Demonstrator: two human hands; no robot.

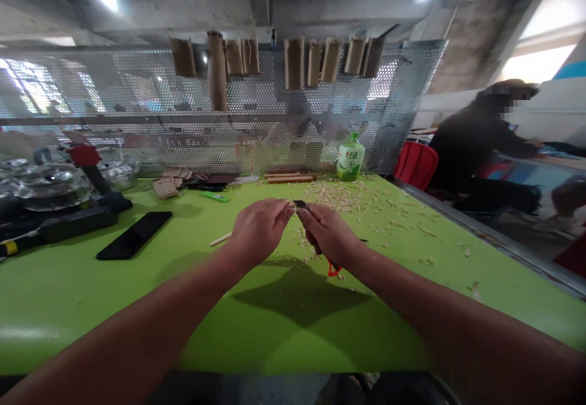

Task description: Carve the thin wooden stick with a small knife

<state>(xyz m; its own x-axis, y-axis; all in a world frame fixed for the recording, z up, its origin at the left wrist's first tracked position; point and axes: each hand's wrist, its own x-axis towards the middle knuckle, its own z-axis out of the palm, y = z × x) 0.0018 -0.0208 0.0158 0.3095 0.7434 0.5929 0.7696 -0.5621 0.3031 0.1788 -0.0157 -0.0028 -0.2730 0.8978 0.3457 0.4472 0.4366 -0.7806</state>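
Note:
Over the middle of the green table (220, 338), my left hand (259, 232) is closed around a thin pale wooden stick (220, 240), whose far end sticks out to the left. Close beside it, my right hand (333, 234) is wrapped round a dark-bladed knife (300, 204) with an orange-red loop below the palm. The blade meets the stick's tip between my two thumbs. My fingers hide most of the handle and the middle of the stick.
Pale wood shavings (336, 196) lie behind and right of my hands. A green bottle (350, 158) stands at the back. On the left are a black phone (134, 235), a red-and-black tool (85, 155) and glass pots. A seated person (476, 136) is at right.

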